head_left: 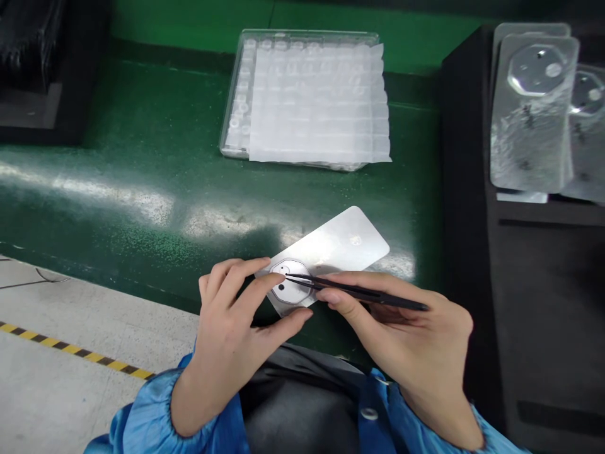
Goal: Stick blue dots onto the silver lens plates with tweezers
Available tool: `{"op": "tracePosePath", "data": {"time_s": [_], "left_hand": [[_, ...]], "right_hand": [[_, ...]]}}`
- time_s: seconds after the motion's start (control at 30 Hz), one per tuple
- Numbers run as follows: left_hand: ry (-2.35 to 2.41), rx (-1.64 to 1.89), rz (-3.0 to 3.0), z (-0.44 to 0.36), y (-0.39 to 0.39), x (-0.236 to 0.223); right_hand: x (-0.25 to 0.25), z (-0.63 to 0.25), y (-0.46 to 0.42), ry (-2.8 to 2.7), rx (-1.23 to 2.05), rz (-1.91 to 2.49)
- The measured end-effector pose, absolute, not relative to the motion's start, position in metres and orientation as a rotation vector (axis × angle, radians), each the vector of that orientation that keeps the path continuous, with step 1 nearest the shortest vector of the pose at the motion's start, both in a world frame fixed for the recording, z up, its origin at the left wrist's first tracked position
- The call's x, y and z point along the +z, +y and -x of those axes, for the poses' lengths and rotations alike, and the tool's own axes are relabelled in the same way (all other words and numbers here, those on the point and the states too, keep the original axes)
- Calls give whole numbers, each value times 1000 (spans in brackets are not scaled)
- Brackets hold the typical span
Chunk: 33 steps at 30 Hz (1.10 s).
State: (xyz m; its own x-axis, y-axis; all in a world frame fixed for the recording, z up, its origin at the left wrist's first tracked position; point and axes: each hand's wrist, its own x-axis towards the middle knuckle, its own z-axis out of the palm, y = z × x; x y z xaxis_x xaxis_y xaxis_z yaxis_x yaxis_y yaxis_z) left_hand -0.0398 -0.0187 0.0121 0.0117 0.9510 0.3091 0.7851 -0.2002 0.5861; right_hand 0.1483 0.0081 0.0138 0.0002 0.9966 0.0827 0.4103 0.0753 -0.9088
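Along the near edge of the green bench [108, 214], what's in the hands?

Left hand [231, 334]: clasped on a silver plate [350, 243], at the plate's near left end. Right hand [406, 328]: narrow pinch on black tweezers [363, 295], tips on an octagonal film [289, 290] stuck to that end.

And farther off?

Far on the bench, a clear tray [231, 120] under a white sheet [316, 101]; far right, similar plates [532, 113] propped in a black stand [466, 252].

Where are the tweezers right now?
In the head view, the black tweezers are pinched in the right hand, with their tips reaching left onto the octagonal piece on the silver plate, beside the left hand.
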Motion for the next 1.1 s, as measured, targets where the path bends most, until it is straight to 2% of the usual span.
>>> {"op": "tracePosePath", "data": {"time_s": [1.1], "left_hand": [[1800, 1028, -2062, 41, -20, 13]], "right_hand": [[21, -143, 11, -1575, 981, 1395]]}}
